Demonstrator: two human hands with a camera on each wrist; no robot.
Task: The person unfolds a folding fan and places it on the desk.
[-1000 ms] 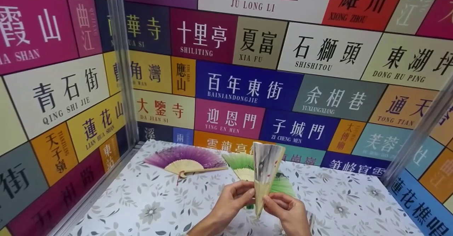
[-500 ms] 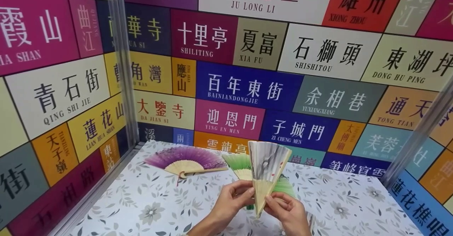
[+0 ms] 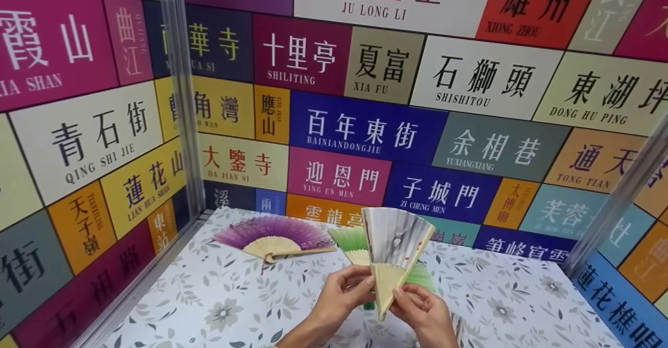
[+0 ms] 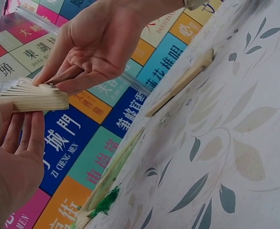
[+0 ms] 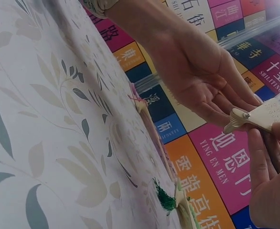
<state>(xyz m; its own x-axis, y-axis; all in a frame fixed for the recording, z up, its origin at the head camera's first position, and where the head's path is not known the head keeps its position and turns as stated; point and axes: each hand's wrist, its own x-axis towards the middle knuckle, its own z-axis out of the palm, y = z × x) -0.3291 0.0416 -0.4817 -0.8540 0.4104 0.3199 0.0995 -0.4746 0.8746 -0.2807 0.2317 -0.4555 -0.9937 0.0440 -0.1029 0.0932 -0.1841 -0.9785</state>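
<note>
A partly spread folding fan (image 3: 394, 249), grey-white with dark painting and red specks, stands upright between my hands above the table. Its pale wooden ribs (image 4: 32, 99) converge at a metal pivot pin (image 5: 246, 115). My left hand (image 3: 339, 296) pinches the left edge of the ribs between thumb and fingers. On the right edge, lower down near the pivot, my right hand (image 3: 425, 311) pinches the outer rib. Behind the held fan lies a green spread fan (image 3: 355, 243), partly hidden, with a green tassel (image 5: 166, 195).
A purple spread fan (image 3: 276, 236) lies at the back left of the table (image 3: 198, 306), which has a leaf-and-flower cover. To the right, a folded fan (image 4: 183, 82) lies on the cover. Colourful lettered panels (image 3: 365, 118) and metal posts (image 3: 182, 97) enclose the table.
The held fan has spread wider, from a narrow wedge to a broader one, showing more of its grey painted face. My right hand has shifted very slightly; the left stays in place.
</note>
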